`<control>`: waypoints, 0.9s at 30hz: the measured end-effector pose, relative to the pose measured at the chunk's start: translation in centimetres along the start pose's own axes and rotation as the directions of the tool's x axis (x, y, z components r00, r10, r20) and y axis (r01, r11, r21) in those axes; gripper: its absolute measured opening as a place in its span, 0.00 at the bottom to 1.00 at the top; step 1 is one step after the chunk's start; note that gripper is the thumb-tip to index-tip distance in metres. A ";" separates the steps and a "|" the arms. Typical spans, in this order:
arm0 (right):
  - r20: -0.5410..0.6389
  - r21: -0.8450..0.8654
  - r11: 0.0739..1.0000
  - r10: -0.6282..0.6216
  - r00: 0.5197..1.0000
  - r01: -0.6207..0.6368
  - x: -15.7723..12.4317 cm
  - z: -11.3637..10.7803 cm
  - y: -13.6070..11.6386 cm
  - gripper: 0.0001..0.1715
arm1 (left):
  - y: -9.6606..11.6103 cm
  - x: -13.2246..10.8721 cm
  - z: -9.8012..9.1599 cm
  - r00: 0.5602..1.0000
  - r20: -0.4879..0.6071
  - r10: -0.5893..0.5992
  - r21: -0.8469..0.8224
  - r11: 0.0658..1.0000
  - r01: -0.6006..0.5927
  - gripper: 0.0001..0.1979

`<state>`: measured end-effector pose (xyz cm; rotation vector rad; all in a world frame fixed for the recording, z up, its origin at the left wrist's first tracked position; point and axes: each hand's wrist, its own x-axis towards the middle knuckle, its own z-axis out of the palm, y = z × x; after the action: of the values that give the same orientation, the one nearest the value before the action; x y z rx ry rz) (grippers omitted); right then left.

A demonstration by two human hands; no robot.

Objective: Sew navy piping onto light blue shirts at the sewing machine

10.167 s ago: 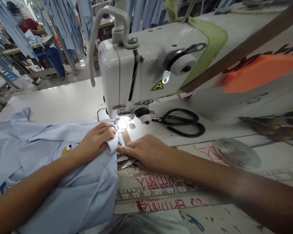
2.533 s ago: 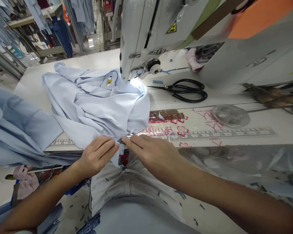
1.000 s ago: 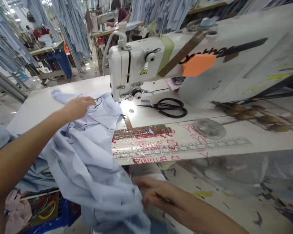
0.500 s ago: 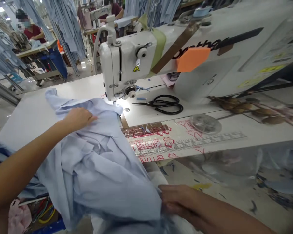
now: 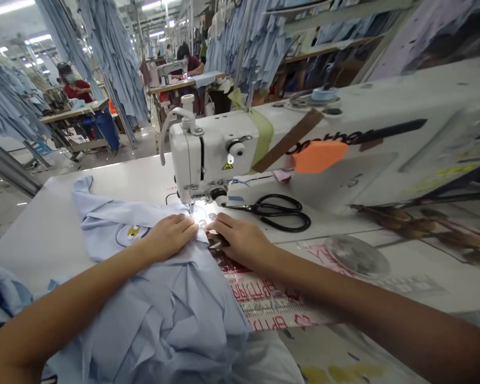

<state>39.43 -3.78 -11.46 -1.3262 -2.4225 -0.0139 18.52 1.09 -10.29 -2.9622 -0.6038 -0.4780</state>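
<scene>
A light blue garment (image 5: 176,298) lies bunched over the sewing machine table, with a small yellow and dark motif on its upper part. My left hand (image 5: 172,236) rests flat on the cloth just left of the needle, fingers extended toward it. On the other side of the needle, my right hand (image 5: 240,240) is closed, its thumb and fingertips pinched at the garment's edge; part of that grip is hidden. The white sewing machine (image 5: 192,154) stands over the cloth, its needle area brightly lit.
Black-handled scissors (image 5: 282,210) lie on the table behind my right hand. A printed ruler strip (image 5: 272,304) runs along the front edge, near a clear round disc (image 5: 358,255). Hanging blue garments (image 5: 118,69) and people at other machines fill the background.
My right hand has moved up from the garment's lower edge to beside the needle. My left hand has shifted right, closer to the needle. The motif has come into view.
</scene>
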 end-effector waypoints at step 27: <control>-0.017 -0.064 0.981 -0.185 0.983 0.184 2.3 1.2 1.0 0.15 | -0.2 1.1 0.8 0.821 -0.162 -0.548 -0.487 0.768 0.417 0.05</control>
<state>38.69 -1.14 -11.99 -1.1149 -2.5359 -0.1536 19.65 1.82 -10.71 -2.9796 -1.4103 -1.2281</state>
